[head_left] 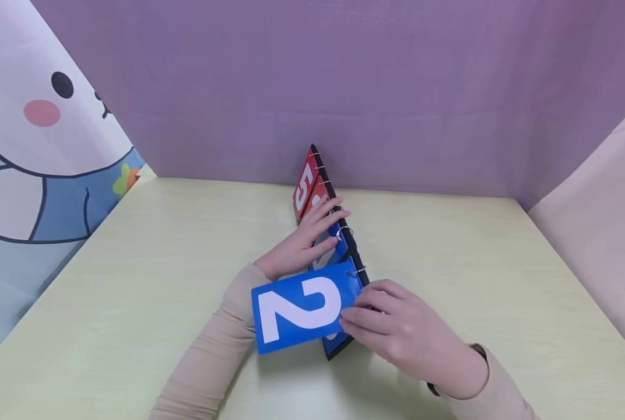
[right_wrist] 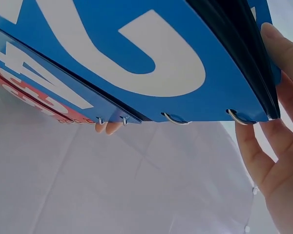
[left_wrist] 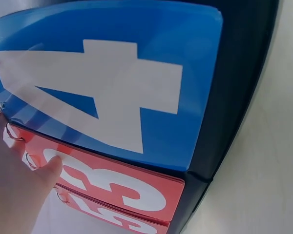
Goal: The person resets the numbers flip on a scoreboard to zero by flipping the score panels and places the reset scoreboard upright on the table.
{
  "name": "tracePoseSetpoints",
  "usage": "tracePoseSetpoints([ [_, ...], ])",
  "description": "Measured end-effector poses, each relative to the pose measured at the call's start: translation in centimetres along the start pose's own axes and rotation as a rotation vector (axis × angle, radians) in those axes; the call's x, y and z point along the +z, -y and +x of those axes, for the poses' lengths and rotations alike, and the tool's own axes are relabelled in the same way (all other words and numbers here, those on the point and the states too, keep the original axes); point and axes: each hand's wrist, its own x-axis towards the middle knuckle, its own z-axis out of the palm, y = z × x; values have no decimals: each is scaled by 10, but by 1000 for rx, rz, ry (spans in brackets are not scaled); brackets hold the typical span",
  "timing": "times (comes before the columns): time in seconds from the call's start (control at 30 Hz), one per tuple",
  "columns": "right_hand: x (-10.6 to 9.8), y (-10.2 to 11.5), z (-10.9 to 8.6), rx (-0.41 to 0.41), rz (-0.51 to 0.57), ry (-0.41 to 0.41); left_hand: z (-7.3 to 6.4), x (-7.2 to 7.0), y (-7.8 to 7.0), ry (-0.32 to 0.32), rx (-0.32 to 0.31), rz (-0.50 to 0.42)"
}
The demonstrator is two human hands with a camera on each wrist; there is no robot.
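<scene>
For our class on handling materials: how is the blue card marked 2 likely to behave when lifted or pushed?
The blue card marked 2 is probably fairly stiff: it juts sideways without visible sagging. It looks thin, so it's likely light for its size. Pushed, it may swing rather than slide away, since metal rings pass through one edge.

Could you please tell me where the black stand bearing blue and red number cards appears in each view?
Head: the black stand runs through the centre, slanting slightly right toward the bottom.
Left wrist: a dark strip toward the right, beside the blue card with a white 4.
Right wrist: its black edge, upper right.
Shared landmark: the left hand, at centre, lower left, then fingertips left of centre.
</scene>
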Motion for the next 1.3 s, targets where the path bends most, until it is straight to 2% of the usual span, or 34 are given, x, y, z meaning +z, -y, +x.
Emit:
tracePoseSetpoints([
  [0.3,-1,1,2,-15,-20,27,-3,-6,0,39,3,-18],
  [0.57,-5,4,2,70,26,116,-3,-12,1,72,19,-14],
  [0.9,-6,6,4,45,-19,132,-5,-20,0,128,-14,-40],
  [1.1,-6,8,5,49,-37,131,-6,-20,1,132,-36,-57],
  [1.3,-7,7,4,35,-73,126,-5,-18,2,124,-27,-65],
])
